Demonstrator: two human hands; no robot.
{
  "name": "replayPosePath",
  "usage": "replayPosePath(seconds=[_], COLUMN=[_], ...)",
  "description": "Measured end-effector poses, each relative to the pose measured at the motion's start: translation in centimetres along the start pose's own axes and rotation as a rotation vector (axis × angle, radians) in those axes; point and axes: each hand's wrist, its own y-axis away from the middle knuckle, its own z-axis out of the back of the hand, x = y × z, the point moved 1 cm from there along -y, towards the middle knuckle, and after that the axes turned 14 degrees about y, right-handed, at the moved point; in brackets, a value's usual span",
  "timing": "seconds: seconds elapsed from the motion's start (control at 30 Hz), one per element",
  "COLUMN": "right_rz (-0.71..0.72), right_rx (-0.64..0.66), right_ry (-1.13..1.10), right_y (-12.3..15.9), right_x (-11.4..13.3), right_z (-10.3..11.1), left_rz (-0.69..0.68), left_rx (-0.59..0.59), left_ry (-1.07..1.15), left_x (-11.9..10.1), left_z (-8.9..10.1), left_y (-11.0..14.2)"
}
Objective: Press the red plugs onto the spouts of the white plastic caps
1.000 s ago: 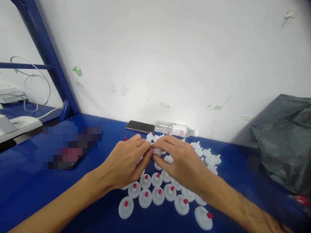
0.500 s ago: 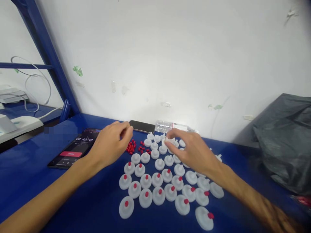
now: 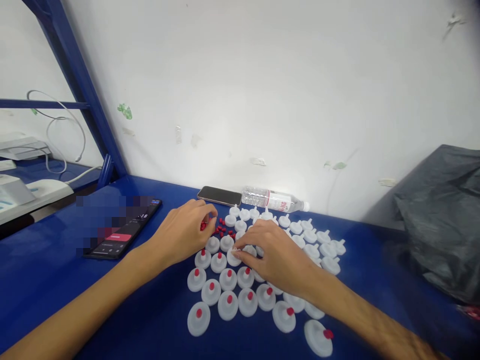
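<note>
My left hand [image 3: 183,229] hangs over the small red caps [image 3: 222,230], thumb and index finger curled together; anything between the tips is too small to make out. With thumb and fingertips my right hand [image 3: 275,252] grips a white disc-shaped piece with a thin spout [image 3: 231,258], low among the others. Several similar white pieces [image 3: 228,244] with bare spouts stand around and behind that hand. Nearer to me, several white pieces with red caps on their spouts [image 3: 227,306] are spread in loose rows. My right hand and forearm hide some of the pieces.
A phone with a lit screen [image 3: 122,231] lies left of my left hand. Against the wall are a dark phone [image 3: 219,195] and a clear plastic bottle [image 3: 277,200] on its side. A grey plastic bag [image 3: 442,220] stands at the right. A blue frame post [image 3: 90,100] rises at the left.
My left hand has come lower and a little right, over the red caps. My right hand has moved left and nearer to me, from the back pieces to one beside the capped rows.
</note>
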Motion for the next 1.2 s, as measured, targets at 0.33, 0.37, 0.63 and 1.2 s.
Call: replayPosePath(seconds=[0.33, 0.37, 0.63, 1.2], right_rz=[-0.045, -0.049, -0.048, 0.021], right_rx=[-0.062, -0.075, -0.080, -0.084], right_ry=[0.008, 0.004, 0.006, -0.158], right_y=[0.1, 0.1, 0.1, 0.2], right_x=[-0.3, -0.4, -0.1, 0.8], right_z=[0.7, 0.9, 1.2, 2.0], left_rz=[-0.288, -0.284, -0.281, -0.299], left_rx=[0.131, 0.157, 0.259, -0.007], left_ry=[0.100, 0.092, -0.012, 0.264], left_x=[-2.2, -2.4, -3.2, -3.1], left_z=[1.6, 1.5, 0.6, 1.2], left_y=[1.3, 1.4, 1.7, 1.4])
